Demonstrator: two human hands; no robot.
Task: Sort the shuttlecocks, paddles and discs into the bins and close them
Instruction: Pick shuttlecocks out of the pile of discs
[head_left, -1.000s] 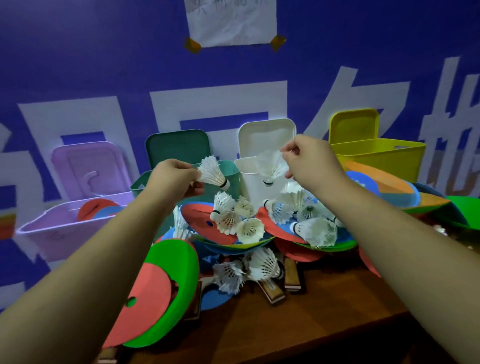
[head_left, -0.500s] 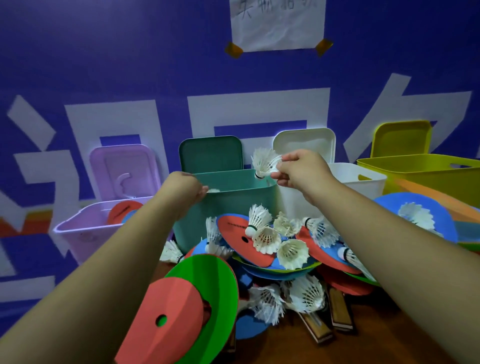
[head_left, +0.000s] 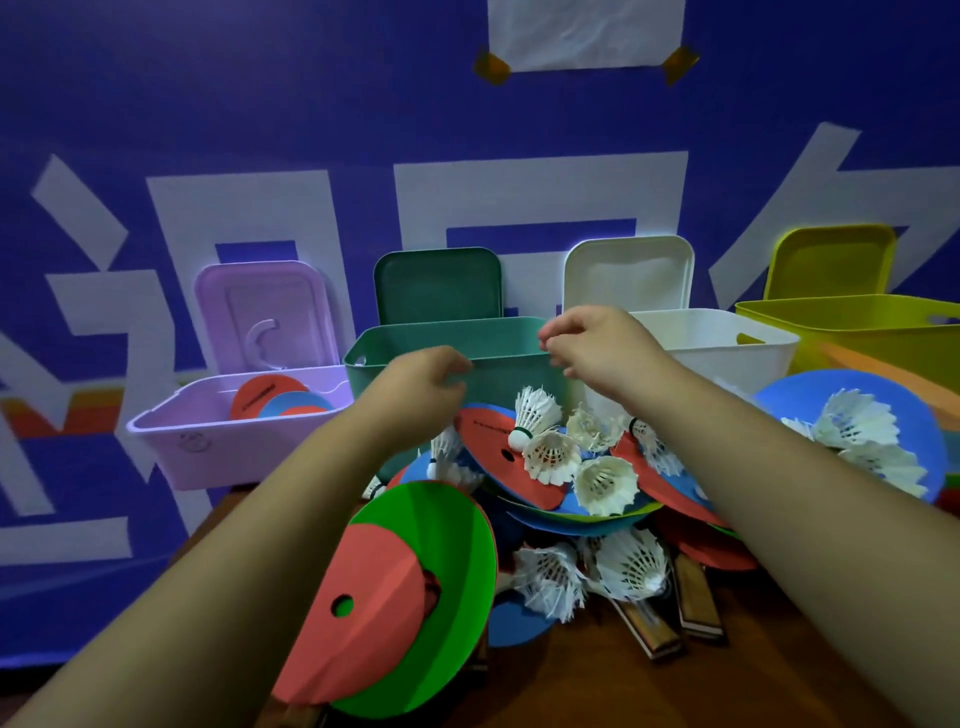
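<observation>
With our left hand (head_left: 421, 387) at the teal plastic bin (head_left: 410, 340) rim, the curled fingertips are hidden; we cannot tell any hold. Our right hand (head_left: 602, 345) hangs loosely curled, empty, above white feather shuttlecocks (head_left: 550, 457).

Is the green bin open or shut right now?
Open. Its lid stands upright behind the green bin, against the wall; the rim is uncovered.

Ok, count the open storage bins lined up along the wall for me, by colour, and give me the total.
purple bin: 1
green bin: 1
white bin: 1
yellow bin: 1
Total: 4
</observation>
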